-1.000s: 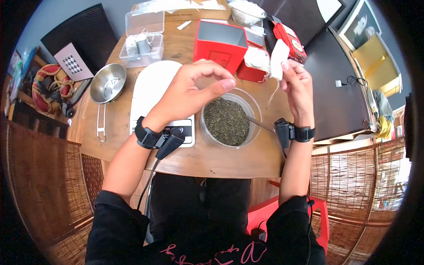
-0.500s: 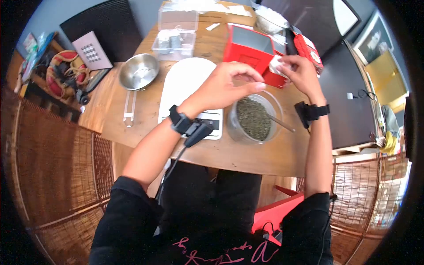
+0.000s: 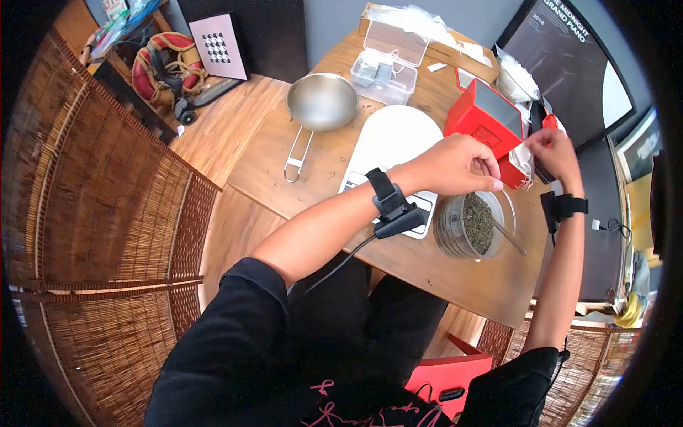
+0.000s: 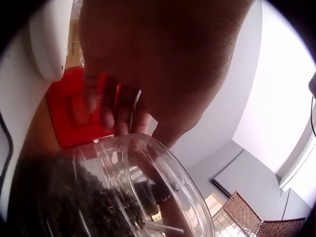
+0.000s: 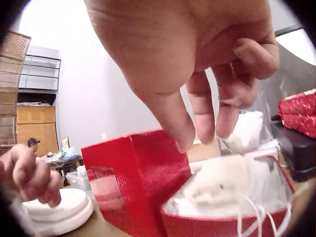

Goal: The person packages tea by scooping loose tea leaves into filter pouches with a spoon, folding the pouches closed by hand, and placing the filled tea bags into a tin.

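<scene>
In the head view, the left hand [image 3: 459, 165] hovers with loosely bent fingers between a white scale [image 3: 398, 135] and a clear tub of dried leaves [image 3: 478, 224], holding nothing. A spoon handle [image 3: 511, 240] leans out of the tub. The right hand [image 3: 558, 156] is above a small red box [image 5: 224, 222] filled with white pouches [image 5: 217, 182], their strings hanging over its rim. Its fingers point down and hold nothing in the right wrist view. A taller red box [image 3: 484, 121] stands tilted beside it.
A steel pan [image 3: 321, 103] with a wire handle lies left of the scale. Behind it stands an open clear plastic box [image 3: 388, 82]. A cardboard box [image 3: 462, 60] and a bagged bowl [image 3: 518, 80] are at the back, with a dark monitor [image 3: 569, 64] on the right.
The right hand held a white pouch up, lowered it to the small red box and has let it go. The head view has swung left; the left hand stays near the tub.
</scene>
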